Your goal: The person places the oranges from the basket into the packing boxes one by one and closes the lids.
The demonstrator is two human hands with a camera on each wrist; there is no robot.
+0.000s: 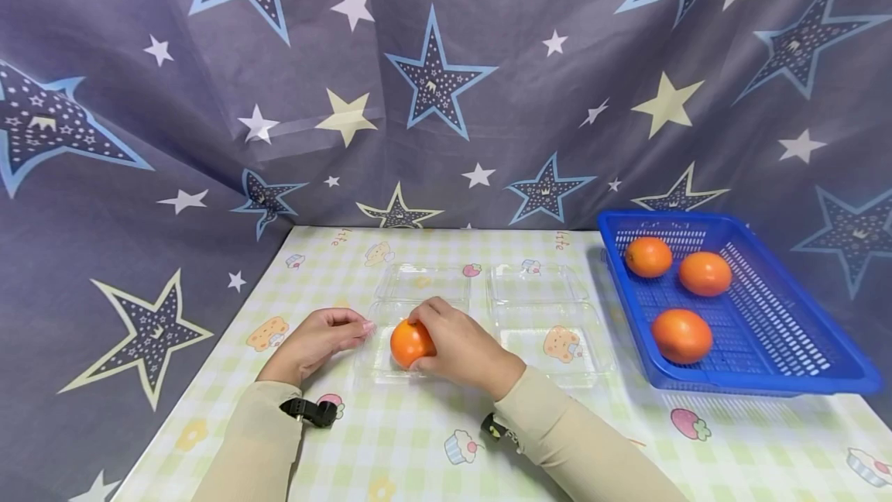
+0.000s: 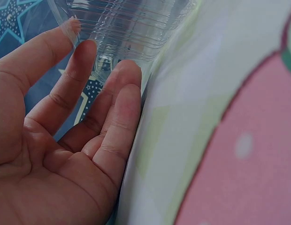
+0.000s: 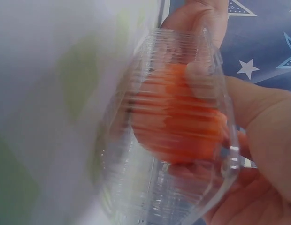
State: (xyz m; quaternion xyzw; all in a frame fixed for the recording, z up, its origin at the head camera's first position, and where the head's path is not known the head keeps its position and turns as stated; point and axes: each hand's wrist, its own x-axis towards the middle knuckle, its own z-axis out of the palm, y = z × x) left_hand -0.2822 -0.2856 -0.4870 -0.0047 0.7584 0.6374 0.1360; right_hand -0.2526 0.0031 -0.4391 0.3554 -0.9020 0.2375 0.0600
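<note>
My right hand grips an orange from its right side, inside the near half of a clear plastic container. Seen from the right wrist, the orange shows through the ribbed clear wall, with fingers around it. At that container's left edge is my left hand. Its thumb and index fingertip pinch the rim in the left wrist view, where the other fingers lie loosely bent beside the ribbed wall. A second clear container, lid folded back, lies open to the right.
A blue plastic basket stands on the table's right side with three oranges in it. Under everything lies a green checked tablecloth with printed pictures. A dark star-patterned curtain hangs behind and to the left.
</note>
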